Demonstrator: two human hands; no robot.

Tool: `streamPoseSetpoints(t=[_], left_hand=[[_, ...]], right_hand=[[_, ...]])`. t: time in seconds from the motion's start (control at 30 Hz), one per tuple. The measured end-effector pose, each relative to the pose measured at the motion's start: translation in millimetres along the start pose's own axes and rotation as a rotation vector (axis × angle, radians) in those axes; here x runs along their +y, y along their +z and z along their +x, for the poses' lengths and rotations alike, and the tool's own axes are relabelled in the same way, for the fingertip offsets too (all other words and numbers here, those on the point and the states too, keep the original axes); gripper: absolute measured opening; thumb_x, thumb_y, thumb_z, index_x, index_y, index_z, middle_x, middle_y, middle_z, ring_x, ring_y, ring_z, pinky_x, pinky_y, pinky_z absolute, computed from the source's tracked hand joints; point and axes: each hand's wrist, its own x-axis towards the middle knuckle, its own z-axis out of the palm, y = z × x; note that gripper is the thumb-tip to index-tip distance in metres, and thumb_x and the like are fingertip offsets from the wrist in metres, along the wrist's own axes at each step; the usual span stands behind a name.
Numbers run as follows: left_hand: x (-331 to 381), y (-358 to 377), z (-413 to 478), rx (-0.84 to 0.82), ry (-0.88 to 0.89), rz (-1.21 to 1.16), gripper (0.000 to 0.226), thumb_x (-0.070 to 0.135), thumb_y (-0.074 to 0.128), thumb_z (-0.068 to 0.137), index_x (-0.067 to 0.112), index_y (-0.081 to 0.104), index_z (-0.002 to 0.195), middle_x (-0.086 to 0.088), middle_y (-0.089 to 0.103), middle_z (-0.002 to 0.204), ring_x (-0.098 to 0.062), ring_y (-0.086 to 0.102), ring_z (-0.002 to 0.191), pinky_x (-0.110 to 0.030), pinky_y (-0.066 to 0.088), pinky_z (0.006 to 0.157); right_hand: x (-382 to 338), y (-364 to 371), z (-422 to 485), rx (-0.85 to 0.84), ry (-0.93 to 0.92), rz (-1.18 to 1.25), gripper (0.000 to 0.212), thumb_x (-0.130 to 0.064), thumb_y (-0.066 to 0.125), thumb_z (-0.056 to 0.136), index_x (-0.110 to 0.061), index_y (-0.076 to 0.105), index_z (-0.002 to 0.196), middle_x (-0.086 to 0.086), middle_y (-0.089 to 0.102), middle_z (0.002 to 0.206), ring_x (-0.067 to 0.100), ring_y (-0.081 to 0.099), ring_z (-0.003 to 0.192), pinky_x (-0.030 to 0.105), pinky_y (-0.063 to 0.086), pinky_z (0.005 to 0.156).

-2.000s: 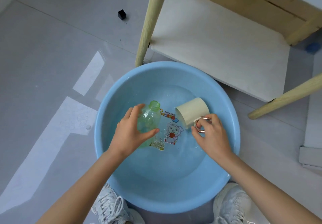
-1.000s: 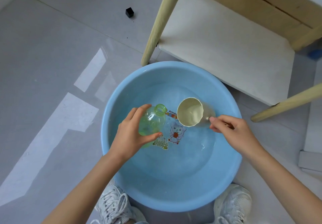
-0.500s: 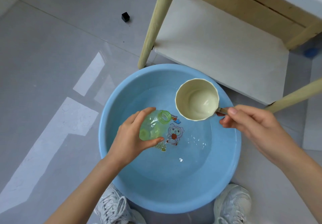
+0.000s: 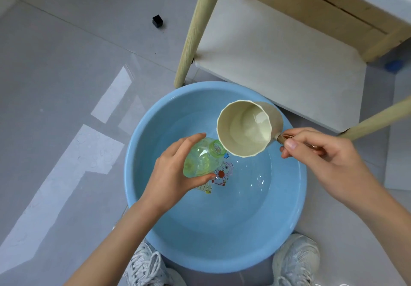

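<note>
A round blue basin with shallow water and a cartoon print on its bottom stands on the floor between my shoes. My left hand grips a clear green plastic bottle above the water, its open neck pointing up and right. My right hand pinches the metal handle of a cream cup. The cup is tilted, mouth facing me, its lower rim just above and right of the bottle's neck. Water shows inside the cup.
A wooden stand with a white lower shelf and pale legs rises just behind the basin. A small black cube lies on the grey floor at the back left. My two white shoes flank the basin's near rim.
My right hand lifted the cup out of the basin water and brought it up over the bottle's neck. My left hand raised and tilted the bottle toward the cup.
</note>
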Motion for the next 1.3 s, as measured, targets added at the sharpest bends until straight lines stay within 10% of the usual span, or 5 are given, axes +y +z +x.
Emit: streamPoseSetpoints(t=[1.3], left_hand=[[7,-2,6,0.011,0.004,-0.023,0.077,0.051,0.078,0.066,0.038,0.041,0.132,0.021,0.055,0.121,-0.004,0.050,0.115,-0.019,0.040,0.094]], right_hand=[[-22,2,-7,0.085,-0.338,-0.357,0.025,-0.038,0.055,0.087,-0.018,0.063,0.073,-0.001,0.058,0.103,0.010,0.059,0.098,0.007,0.037,0.080]])
